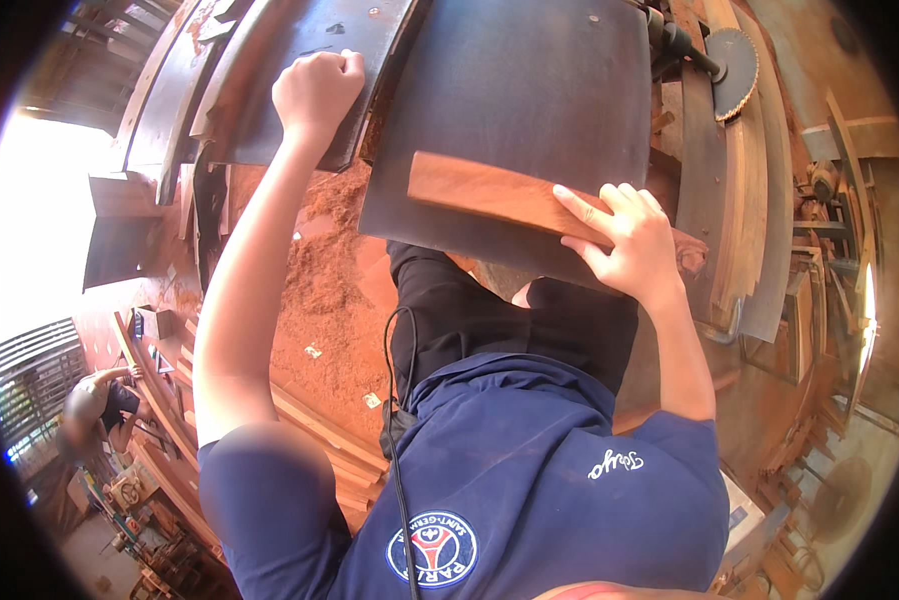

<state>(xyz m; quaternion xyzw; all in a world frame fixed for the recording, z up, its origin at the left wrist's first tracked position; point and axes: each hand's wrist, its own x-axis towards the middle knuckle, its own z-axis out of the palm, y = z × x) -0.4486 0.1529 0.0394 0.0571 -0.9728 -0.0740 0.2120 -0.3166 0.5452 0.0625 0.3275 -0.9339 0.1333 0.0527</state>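
Note:
A reddish-brown wooden board [484, 190] lies at a slant across the near part of a dark metal tabletop [529, 80]. My right hand [631, 238] grips the board's right end, with the index finger stretched along its upper face and the thumb at the near edge. Farther to the left, my left hand [317, 92] is closed in a fist over a second dark metal surface [269, 110]. Nothing shows between its fingers, and its underside is hidden.
A toothed circular saw blade [733, 74] on a shaft stands right of the tabletop, beside long timber strips [744, 200]. Reddish sawdust [319, 270] covers the floor. Stacked planks [334, 450] lie at lower left. Another person [109, 400] is far left among timber and machinery.

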